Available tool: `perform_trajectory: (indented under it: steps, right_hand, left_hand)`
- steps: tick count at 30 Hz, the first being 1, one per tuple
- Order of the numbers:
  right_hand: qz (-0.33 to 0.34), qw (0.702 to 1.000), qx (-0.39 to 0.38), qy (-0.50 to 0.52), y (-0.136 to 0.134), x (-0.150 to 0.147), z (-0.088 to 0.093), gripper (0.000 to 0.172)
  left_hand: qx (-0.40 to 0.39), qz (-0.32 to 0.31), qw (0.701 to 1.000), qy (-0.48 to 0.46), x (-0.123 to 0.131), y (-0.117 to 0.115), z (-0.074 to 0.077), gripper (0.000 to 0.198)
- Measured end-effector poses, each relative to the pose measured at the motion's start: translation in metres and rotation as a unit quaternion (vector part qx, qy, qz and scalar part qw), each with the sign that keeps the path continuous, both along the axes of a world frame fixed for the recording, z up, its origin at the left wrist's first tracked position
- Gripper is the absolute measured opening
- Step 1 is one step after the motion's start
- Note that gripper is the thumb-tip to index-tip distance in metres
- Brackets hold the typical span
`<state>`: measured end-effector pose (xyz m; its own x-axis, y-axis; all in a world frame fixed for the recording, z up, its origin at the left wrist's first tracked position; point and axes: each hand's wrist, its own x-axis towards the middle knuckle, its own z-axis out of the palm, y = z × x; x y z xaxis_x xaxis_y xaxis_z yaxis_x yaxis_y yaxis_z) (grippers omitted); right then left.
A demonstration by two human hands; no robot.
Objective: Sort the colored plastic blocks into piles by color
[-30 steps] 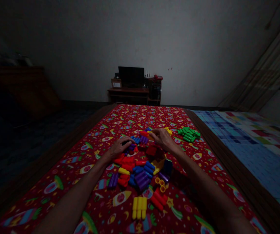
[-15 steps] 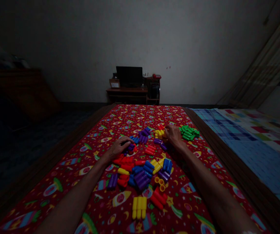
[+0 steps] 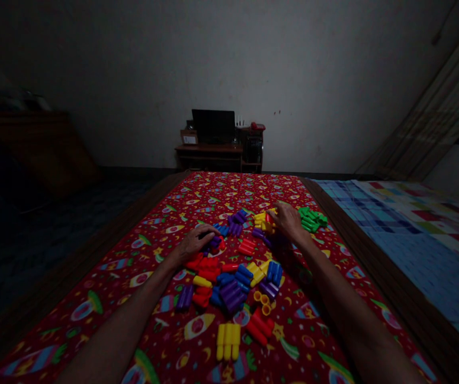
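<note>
My right hand (image 3: 288, 218) has moved nearer the green pile (image 3: 313, 220), so the red block (image 3: 268, 218) it seems to pinch is among yellow blocks (image 3: 259, 219), left of that pile. My left hand (image 3: 195, 240) lies loosely open farther left.

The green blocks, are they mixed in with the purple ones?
No, the green blocks lie in their own pile to the right, apart from the purple blocks.

Hands: two, left hand (image 3: 192, 241) and right hand (image 3: 289, 220). Monitor (image 3: 213, 126): one, beyond both. Green block pile (image 3: 311, 220): one, right of right hand, perhaps dozen pieces, dimly seen. Purple tube blocks (image 3: 232, 296): three, nearer wearer than hands.
</note>
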<state>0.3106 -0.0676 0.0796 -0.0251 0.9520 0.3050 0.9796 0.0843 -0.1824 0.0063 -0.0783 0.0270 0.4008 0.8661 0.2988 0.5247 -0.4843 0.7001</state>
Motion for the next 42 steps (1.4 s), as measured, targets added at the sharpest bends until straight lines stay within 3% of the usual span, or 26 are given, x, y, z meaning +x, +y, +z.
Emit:
perform_trajectory:
  steps: [5,9,14,17,20,23,26,30,36,42]
  right_hand:
    - [0.023,0.999,-0.030,0.039,0.007,-0.002,-0.020,0.032]
    - [0.017,0.983,0.018,0.181,0.015,-0.001,-0.010,0.029]
    - [0.139,0.903,-0.029,0.407,0.002,-0.031,0.006,0.021]
    - [0.225,0.857,-0.013,0.463,-0.017,-0.063,0.004,0.020]
    - [0.269,0.836,-0.007,0.478,-0.030,-0.079,0.003,0.020]
    - [0.257,0.833,-0.005,0.490,-0.027,-0.072,0.006,0.022]
    - [0.264,0.851,-0.049,0.451,-0.020,-0.056,0.011,0.022]
    - [0.360,0.859,-0.197,0.305,-0.024,-0.052,0.015,0.018]
    - [0.332,0.924,-0.149,0.114,-0.038,-0.068,0.007,0.021]
    - [0.392,0.911,-0.132,0.004,-0.049,-0.081,-0.020,0.019]
  left_hand:
    - [0.001,0.002,1.000,0.001,0.000,-0.001,0.000,0.038]
    - [0.004,0.003,1.000,-0.001,0.000,0.001,-0.002,0.039]
    - [-0.009,0.018,1.000,0.009,0.005,0.002,0.014,0.046]
    - [0.031,-0.021,0.999,0.026,0.016,-0.005,0.033,0.040]
    - [0.064,-0.058,0.993,0.078,0.028,-0.015,0.042,0.027]
    - [0.074,-0.040,0.989,0.122,0.034,-0.019,0.040,0.028]
    - [0.072,-0.020,0.991,0.107,0.031,-0.016,0.033,0.031]
    - [0.107,0.015,0.992,0.062,0.019,-0.003,0.023,0.030]
    - [0.099,0.033,0.994,0.043,0.002,0.011,0.002,0.024]
    - [0.067,0.062,0.996,-0.007,-0.007,0.014,-0.015,0.030]
